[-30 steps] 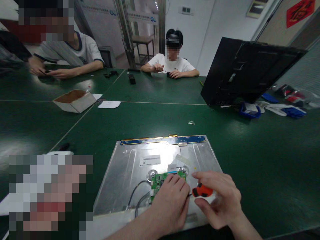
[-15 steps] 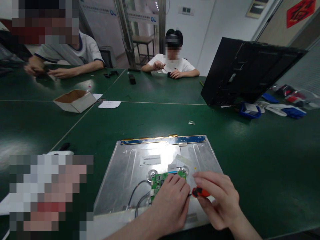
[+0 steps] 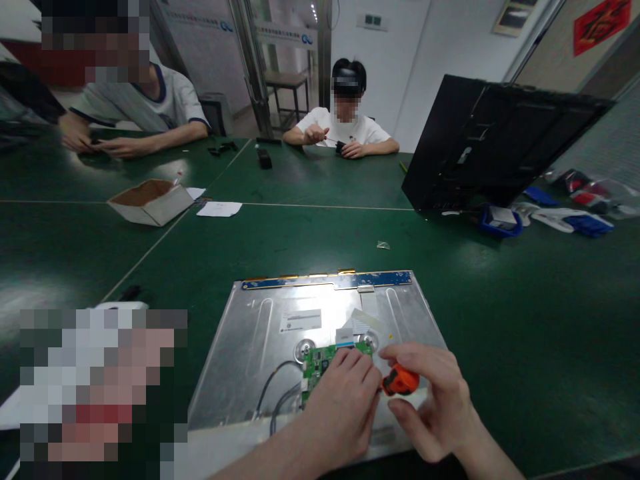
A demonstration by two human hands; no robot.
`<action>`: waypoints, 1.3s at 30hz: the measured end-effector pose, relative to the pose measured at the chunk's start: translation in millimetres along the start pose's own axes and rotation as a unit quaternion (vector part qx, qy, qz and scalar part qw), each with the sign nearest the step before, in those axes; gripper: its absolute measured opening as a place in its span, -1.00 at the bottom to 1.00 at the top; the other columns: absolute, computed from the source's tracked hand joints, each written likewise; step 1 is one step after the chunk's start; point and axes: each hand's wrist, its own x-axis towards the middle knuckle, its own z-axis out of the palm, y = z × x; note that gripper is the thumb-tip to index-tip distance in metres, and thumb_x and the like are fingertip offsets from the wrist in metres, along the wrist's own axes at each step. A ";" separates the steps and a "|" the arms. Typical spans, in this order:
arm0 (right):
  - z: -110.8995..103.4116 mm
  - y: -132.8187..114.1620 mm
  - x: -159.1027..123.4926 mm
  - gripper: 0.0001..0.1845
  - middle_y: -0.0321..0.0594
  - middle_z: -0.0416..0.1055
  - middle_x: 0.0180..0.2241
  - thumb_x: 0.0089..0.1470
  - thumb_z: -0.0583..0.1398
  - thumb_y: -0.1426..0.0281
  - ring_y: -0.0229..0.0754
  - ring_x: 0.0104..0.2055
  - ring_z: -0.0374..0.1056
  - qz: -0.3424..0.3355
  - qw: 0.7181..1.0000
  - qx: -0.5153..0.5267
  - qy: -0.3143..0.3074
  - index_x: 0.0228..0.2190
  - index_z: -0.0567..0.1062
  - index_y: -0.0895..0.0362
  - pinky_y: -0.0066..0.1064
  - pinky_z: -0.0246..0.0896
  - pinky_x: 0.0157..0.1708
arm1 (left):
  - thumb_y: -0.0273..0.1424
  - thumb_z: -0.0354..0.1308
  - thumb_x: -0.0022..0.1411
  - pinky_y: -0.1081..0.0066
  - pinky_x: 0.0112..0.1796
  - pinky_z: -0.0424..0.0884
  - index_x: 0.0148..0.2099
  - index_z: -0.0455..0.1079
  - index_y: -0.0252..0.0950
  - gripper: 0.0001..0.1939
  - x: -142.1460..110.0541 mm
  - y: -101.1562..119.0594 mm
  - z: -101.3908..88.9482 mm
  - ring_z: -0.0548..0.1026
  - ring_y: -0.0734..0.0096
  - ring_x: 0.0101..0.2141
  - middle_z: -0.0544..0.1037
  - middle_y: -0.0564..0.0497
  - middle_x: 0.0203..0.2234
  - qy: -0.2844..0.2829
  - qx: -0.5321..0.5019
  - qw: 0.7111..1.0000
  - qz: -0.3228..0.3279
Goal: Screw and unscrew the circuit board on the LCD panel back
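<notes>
You seem to be working a screw: your right hand (image 3: 445,393) has thumb and fingers apart around the driver (image 3: 401,380), beside your left hand (image 3: 345,393), its grip hidden, over the board (image 3: 316,363) on the panel (image 3: 225,373). Turning calls for closing on the driver.

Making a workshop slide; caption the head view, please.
Left hand over a green circuit board, right hand curved open around an orange-and-black screwdriver handle.

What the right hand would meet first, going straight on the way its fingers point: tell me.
Most likely the left hand, just ahead of the right hand, which is spread open around the orange-and-black handle. Depth is unclear, so the right hand might pass above instead.
</notes>
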 end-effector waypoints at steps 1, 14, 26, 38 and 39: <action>1.5 0.7 -0.4 -0.58 -0.13 0.55 -0.32 0.02 0.14 0.48 -0.11 -0.32 0.52 -0.001 1.000 0.007 0.016 -0.03 0.27 0.16 -0.34 0.47 -0.35 | -0.48 0.07 0.15 0.08 -0.03 0.26 -0.13 0.29 -0.28 -0.79 0.0 -0.3 0.4 0.35 0.11 -0.13 0.43 -0.11 -0.20 -0.005 0.003 1.000 -0.001; 3.9 0.8 3.1 -0.59 -0.13 0.54 -0.39 -0.02 0.17 0.55 -0.15 -0.39 0.51 -0.013 0.999 -0.010 0.040 -0.09 0.30 0.18 -0.38 0.46 -0.42 | -0.46 0.09 0.12 0.05 -0.01 0.21 -0.08 0.30 -0.34 -0.73 -0.1 -2.0 4.2 0.33 0.09 -0.13 0.43 -0.14 -0.17 -0.043 0.048 0.998 0.009; 3.0 1.2 4.1 -0.61 -0.14 0.54 -0.38 0.01 0.16 0.54 -0.14 -0.37 0.51 -0.021 0.999 -0.020 0.033 -0.07 0.32 0.18 -0.37 0.46 -0.45 | -0.48 0.07 0.14 0.03 -0.02 0.22 -0.10 0.31 -0.33 -0.77 0.0 -0.5 3.6 0.33 0.08 -0.14 0.42 -0.14 -0.19 -0.020 0.034 0.999 0.007; 3.8 2.5 -1.8 -0.58 -0.15 0.52 -0.39 -0.02 0.16 0.57 -0.14 -0.33 0.50 -0.023 0.999 -0.013 0.031 -0.06 0.32 0.24 -0.37 0.46 -0.37 | -0.45 -0.01 0.24 0.03 -0.01 0.23 -0.09 0.30 -0.33 -0.81 -0.6 0.0 1.3 0.33 0.09 -0.14 0.42 -0.15 -0.19 -0.003 0.022 1.000 0.006; 3.6 2.9 -1.9 -0.57 -0.15 0.52 -0.39 -0.02 0.16 0.57 -0.14 -0.33 0.50 -0.022 0.999 -0.014 0.033 -0.05 0.32 0.23 -0.37 0.46 -0.37 | -0.45 -0.02 0.25 0.03 -0.02 0.23 -0.10 0.30 -0.33 -0.81 -0.6 0.0 1.2 0.33 0.10 -0.14 0.42 -0.15 -0.19 -0.004 0.022 1.000 0.005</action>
